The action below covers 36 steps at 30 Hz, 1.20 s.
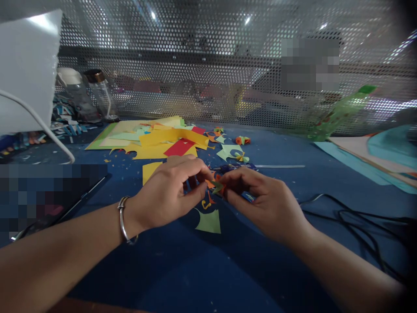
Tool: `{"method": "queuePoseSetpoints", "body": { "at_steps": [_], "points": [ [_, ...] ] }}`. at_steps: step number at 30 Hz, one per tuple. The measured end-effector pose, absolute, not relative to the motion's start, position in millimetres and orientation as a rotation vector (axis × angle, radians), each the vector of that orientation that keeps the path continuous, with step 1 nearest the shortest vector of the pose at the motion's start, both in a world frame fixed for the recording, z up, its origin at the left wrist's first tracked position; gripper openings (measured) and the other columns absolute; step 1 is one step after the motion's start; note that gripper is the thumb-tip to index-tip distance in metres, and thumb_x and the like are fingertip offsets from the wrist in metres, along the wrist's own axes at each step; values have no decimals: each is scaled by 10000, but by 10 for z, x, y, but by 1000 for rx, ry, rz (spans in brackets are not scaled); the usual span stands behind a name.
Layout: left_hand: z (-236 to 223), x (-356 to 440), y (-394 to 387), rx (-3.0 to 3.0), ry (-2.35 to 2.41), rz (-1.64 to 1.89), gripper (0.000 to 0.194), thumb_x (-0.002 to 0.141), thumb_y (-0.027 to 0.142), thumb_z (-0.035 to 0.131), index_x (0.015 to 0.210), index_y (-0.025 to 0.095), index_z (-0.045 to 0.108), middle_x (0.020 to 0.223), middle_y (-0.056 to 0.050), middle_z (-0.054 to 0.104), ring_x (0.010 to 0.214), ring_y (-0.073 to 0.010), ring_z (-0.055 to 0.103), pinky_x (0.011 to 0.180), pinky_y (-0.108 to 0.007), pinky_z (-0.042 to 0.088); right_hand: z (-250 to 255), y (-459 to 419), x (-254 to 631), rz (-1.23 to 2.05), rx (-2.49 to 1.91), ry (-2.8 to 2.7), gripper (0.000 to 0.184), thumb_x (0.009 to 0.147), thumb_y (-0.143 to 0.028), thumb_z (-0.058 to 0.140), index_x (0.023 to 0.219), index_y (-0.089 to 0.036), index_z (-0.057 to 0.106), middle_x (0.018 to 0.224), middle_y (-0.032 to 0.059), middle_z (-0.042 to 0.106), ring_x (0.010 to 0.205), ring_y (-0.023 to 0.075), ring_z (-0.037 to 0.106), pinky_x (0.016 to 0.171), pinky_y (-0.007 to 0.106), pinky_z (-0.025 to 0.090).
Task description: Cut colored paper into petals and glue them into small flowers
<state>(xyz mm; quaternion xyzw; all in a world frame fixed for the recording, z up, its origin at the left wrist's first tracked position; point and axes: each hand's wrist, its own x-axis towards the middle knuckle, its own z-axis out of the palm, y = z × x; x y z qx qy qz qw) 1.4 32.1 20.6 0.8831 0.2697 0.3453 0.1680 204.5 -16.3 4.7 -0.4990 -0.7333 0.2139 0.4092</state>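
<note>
Between my hands is a small folded orange and green paper piece [217, 187], perhaps a paper flower. My right hand [265, 200] pinches its right side between thumb and fingertips. My left hand [174, 189], with a silver bangle on the wrist, has thumb and fingers pinched at its left edge. Below them lies a green paper scrap [210, 221] with curved cut-outs, and a curled yellow strip [206, 204] is close by. Just beyond my right hand are a dark blue pen-like tool [239, 167], a green and yellow paper flower [241, 157] and a rolled orange paper piece [243, 140].
Yellow, red and green paper sheets [153, 150] pile up behind my left hand. Two bottles [99, 93] stand at the back left, near a white cable [42, 126]. On the right are blue and pink sheets [374, 161], black cables [352, 221] and a green bottle [342, 111] against the perforated metal screen [195, 56].
</note>
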Motion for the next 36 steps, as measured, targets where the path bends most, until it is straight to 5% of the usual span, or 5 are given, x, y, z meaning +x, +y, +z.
{"method": "queuePoseSetpoints", "body": {
  "at_steps": [36],
  "points": [
    [207,15,312,2492,764,947,79,870,161,594,907,149,663,790,-28,635,711,-135,595,670,-276,499,33,-167,2046,540,-1260,-1861,145,809,-160,588,918,-227,655,784,-9,701,694,128,664,606,216,539]
  ]
}}
